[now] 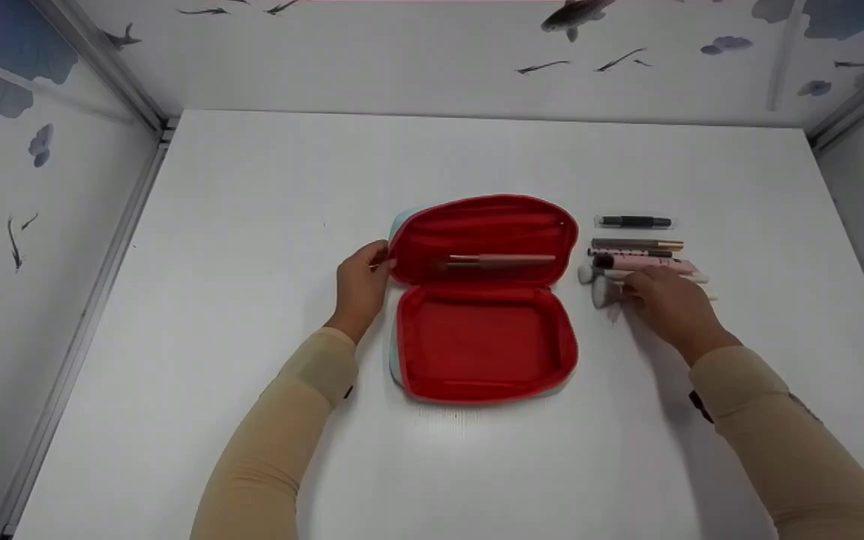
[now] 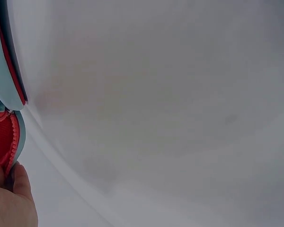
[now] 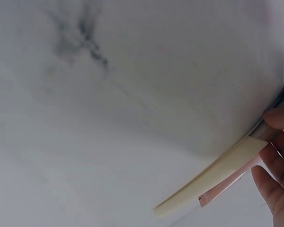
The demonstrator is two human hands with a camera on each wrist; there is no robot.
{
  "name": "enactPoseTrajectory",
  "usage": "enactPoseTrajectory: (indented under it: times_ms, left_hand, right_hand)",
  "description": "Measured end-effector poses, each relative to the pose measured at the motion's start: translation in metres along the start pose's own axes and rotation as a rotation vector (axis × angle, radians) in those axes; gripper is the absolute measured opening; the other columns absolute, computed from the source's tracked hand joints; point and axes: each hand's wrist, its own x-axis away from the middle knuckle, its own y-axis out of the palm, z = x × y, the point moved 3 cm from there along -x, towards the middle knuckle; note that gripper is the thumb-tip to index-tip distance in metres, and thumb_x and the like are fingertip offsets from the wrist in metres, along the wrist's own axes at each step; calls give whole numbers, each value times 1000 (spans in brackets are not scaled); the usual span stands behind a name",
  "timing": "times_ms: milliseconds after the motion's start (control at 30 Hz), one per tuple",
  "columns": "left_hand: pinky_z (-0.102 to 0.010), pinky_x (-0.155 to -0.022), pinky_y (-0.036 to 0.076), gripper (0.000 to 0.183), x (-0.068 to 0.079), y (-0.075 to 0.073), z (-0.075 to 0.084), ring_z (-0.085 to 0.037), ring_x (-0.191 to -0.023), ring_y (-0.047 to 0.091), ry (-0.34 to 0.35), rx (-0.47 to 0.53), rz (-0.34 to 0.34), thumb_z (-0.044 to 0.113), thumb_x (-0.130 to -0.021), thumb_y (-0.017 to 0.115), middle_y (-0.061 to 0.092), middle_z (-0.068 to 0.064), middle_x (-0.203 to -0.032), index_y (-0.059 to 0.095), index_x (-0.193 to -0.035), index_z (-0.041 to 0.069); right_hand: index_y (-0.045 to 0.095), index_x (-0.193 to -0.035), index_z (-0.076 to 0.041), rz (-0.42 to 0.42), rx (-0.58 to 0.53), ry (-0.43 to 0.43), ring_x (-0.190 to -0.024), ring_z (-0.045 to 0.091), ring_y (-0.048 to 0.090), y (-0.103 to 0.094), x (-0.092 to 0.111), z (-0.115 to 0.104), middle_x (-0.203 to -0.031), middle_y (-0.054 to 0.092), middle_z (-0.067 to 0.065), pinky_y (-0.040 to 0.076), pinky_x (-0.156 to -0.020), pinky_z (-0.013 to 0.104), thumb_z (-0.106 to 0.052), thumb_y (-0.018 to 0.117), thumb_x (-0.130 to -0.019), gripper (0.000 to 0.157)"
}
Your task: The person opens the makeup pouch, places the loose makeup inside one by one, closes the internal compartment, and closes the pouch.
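Observation:
A red-lined zip case [image 1: 488, 341] lies opened flat, its light blue outside showing at the edges. A makeup brush with a pink handle [image 1: 518, 261] lies in its upper half. My left hand [image 1: 361, 289] pinches the left rim of that upper half; in the left wrist view, thumb and fingers hold the zipped edge [image 2: 14, 137]. To the right of the case, my right hand [image 1: 668, 304] pinches a makeup brush with a cream handle [image 3: 213, 175] near its ferrule. Its pale bristle head [image 1: 606, 292] points toward the case. Part of the handle is hidden under the hand in the head view.
Beyond my right hand several cosmetics lie in a row: a black pen-like stick [image 1: 634, 222], a grey-and-gold tube [image 1: 636, 244], a pink tube [image 1: 646, 263] and a smaller brush [image 1: 586, 274]. White panels [image 1: 402, 60] border the white table [image 1: 252, 187].

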Motion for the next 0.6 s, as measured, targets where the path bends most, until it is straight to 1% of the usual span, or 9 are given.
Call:
enactPoseTrajectory:
  times_ms: [133, 300, 400, 600]
  left_hand:
    - [-32, -92, 50, 23, 0, 0, 0, -22, -106, 62, -10, -30, -1, -2, -92, 61, 68, -13, -109, 65, -114, 1]
    - [-32, -92, 50, 23, 0, 0, 1, -22, -105, 62, -15, -41, -1, -2, -91, 61, 68, -13, -109, 66, -114, 1]
    - [-33, -92, 50, 23, 0, 0, 1, -22, -106, 62, -12, -40, 1, -2, -91, 61, 68, -13, -109, 65, -113, 0]
    - [-33, -92, 50, 24, 0, 0, 1, -24, -107, 62, 0, -22, 3, -3, -91, 61, 68, -15, -110, 65, -115, 0]
  right_hand:
    - [63, -118, -1, 14, -1, -4, -113, 39, 56, 0, 1, 1, -116, 64, 22, 45, -92, 58, -7, 66, -89, 29]
    - [63, -112, 0, 13, -9, 18, -108, 39, 58, -4, 6, 3, -112, 65, 22, 47, -89, 58, -2, 66, -88, 25]
    - [63, -111, 0, 8, -10, 30, -108, 39, 58, -5, 7, 4, -113, 65, 22, 47, -88, 58, -1, 65, -88, 23]
    - [62, -110, -1, 28, -13, 43, -107, 40, 57, -10, 10, 2, -113, 65, 22, 47, -87, 58, 1, 64, -87, 24]
